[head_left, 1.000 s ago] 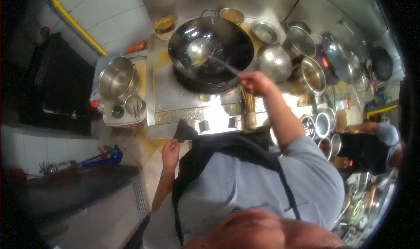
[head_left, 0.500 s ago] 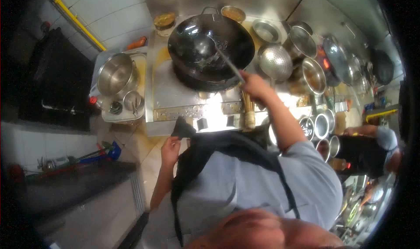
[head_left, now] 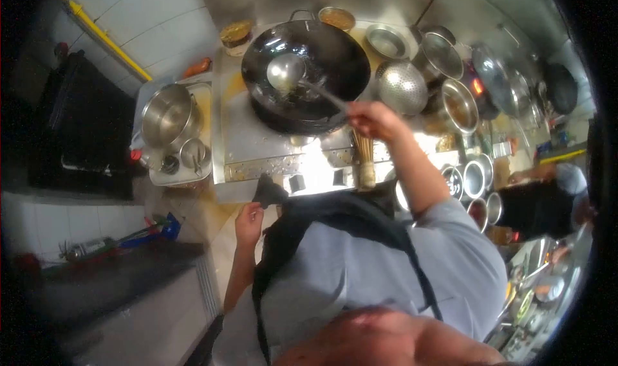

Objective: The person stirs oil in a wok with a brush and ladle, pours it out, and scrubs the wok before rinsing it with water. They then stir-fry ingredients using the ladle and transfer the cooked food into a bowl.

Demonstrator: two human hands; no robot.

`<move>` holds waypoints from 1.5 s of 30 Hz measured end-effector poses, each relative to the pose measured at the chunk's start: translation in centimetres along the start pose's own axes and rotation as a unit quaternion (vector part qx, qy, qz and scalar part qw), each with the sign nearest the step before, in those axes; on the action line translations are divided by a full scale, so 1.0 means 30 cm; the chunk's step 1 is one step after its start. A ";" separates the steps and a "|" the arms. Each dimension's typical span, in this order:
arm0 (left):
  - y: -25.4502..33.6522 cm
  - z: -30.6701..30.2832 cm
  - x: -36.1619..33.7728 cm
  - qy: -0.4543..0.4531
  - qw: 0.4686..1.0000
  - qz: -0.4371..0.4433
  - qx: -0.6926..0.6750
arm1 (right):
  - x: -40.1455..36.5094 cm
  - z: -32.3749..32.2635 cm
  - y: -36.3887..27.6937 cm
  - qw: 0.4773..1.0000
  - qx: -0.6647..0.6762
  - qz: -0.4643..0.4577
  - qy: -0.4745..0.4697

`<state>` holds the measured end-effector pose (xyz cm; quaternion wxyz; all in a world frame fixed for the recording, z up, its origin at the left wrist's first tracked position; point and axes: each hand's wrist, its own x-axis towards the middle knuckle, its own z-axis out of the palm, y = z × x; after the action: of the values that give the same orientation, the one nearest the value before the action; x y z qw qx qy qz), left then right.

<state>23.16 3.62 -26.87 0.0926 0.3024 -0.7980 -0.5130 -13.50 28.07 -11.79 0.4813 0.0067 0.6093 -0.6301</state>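
Note:
A large black wok (head_left: 341, 57) sits on the steel stove (head_left: 241, 137). My right hand (head_left: 376, 120) is closed round the handle of a metal ladle (head_left: 286, 71), whose bowl is inside the wok at its left part. My left hand (head_left: 249, 223) is at the stove's front edge, its fingers closed on a black cloth (head_left: 270, 191). Below my right hand a bamboo brush (head_left: 365, 163) lies on the stove's front. A perforated strainer (head_left: 402, 88) is right of the wok.
On the left a tray (head_left: 207, 118) holds a steel pot (head_left: 168, 115) and a small cup. Bowls stand behind the wok. Several pots and pans are at the right, near a red glow (head_left: 477, 86). Another person (head_left: 541, 195) stands at the far right.
My right hand has shifted slightly left and the ladle's bowl has moved left in the wok, now showing brighter. My left hand still holds the black cloth. The view has shifted a little.

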 end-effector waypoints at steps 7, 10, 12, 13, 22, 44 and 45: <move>-0.009 -0.024 -0.009 0.029 0.999 -0.001 -0.032 | -0.048 -0.002 -0.012 0.863 -0.461 -0.078 0.193; -0.026 -0.016 -0.043 0.036 0.998 -0.012 -0.044 | -0.223 0.002 -0.138 0.900 -0.413 0.028 0.133; -0.073 0.001 -0.027 0.033 0.997 -0.014 -0.064 | -0.164 -0.039 -0.106 0.937 -0.331 0.033 0.105; -0.106 0.019 -0.010 0.030 0.998 -0.017 -0.060 | -0.125 -0.017 -0.080 0.932 -0.351 0.003 0.096; 0.051 0.080 0.167 0.026 0.975 -0.119 0.184 | -0.092 0.056 -0.033 0.728 -0.646 -0.008 0.230; 0.325 -0.095 0.169 0.109 0.871 -0.220 -0.426 | -0.021 0.003 0.223 0.594 -0.781 -0.048 0.186; 0.331 -0.097 0.184 0.073 0.869 -0.187 -0.451 | -0.030 0.016 0.224 0.592 -0.781 -0.049 0.192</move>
<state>16.23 1.09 -17.74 0.1794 0.4082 -0.3987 -0.8014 -8.62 29.61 -16.25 0.1428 -0.2811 0.9455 0.0809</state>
